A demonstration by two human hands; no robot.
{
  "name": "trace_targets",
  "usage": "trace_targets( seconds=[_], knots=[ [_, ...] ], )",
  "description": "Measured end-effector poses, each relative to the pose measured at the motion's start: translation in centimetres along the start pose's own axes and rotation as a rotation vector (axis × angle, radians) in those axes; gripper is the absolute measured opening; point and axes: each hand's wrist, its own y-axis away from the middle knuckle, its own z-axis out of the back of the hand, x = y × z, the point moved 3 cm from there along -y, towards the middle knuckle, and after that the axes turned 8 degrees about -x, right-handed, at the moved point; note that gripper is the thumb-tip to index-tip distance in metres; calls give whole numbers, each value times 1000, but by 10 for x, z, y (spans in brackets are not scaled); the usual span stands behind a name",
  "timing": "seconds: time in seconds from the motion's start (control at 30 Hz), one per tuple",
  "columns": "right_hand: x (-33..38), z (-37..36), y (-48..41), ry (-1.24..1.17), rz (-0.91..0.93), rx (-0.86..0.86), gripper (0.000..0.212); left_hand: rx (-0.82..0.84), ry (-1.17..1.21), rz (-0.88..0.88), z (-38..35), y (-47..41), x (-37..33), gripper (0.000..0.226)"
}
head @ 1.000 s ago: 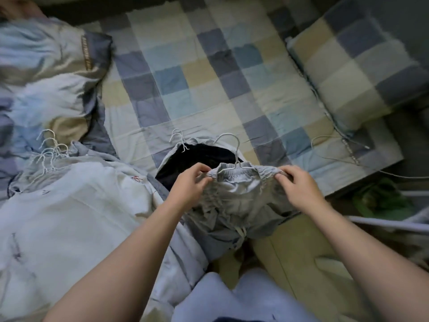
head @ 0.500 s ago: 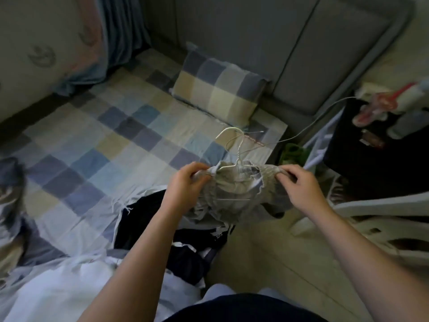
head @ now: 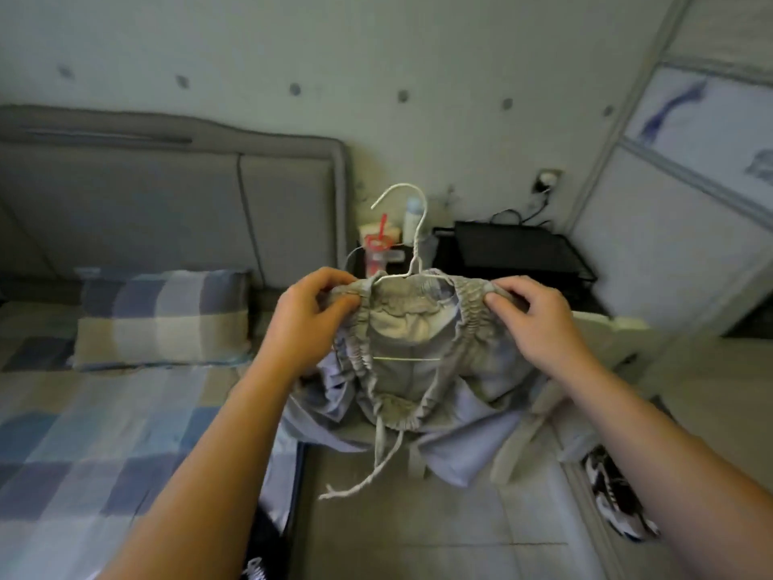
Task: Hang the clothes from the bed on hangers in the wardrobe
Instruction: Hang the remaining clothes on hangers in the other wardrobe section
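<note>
I hold grey drawstring shorts (head: pixel 401 370) up in the air in front of me, off the bed. My left hand (head: pixel 311 324) pinches the left end of the elastic waistband and my right hand (head: pixel 539 324) pinches the right end. A white wire hanger (head: pixel 412 240) sits inside the waistband, its hook standing up between my hands and its lower bar showing through the opening. The drawstring dangles below. The wardrobe (head: pixel 690 228) with pale sliding doors stands at the right.
The bed (head: pixel 83 433) with a checked sheet and a checked pillow (head: pixel 163 320) lies at the left, against a grey padded headboard (head: pixel 167 211). A black bedside stand (head: pixel 518 253) carries a red cup and a bottle. A sneaker (head: pixel 619 504) lies on the floor at the right.
I have lifted the shorts on the hanger off the bed and turned to the right, from the clothes pile towards the headboard, the bedside stand and the wardrobe. Both hands kept their hold on the waistband.
</note>
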Motion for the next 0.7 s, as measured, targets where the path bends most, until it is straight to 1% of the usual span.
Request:
trace_targets(
  seconds=[0.13, 0.27, 0.33, 0.47, 0.53, 0.57, 0.63, 0.7],
  knots=[
    [-19, 109, -15, 63, 42, -85, 9, 66, 70, -140, -77, -28, -83, 15],
    [-32, 212, -20, 128, 68, -150, 15, 145, 132, -279, -151, -43, -165, 16],
    [-39, 258, -21, 174, 69, -175, 6, 182, 156, -356, -184, -49, -202, 17],
    [-41, 343, -18, 206, 77, -232, 17, 252, 216, -520, -244, -61, -278, 18],
    [-39, 380, -16, 217, 80, -276, 28, 280, 274, -580, -270, -65, -317, 16],
    [-36, 399, -16, 227, 72, -304, 29, 288, 299, -613, -283, -66, -336, 16],
    [-31, 435, -15, 228, 58, -362, 21, 304, 334, -681, -308, -71, -374, 16],
    [-27, 471, -16, 258, 59, -419, 23, 318, 363, -742, -332, -76, -410, 16]
  ],
)
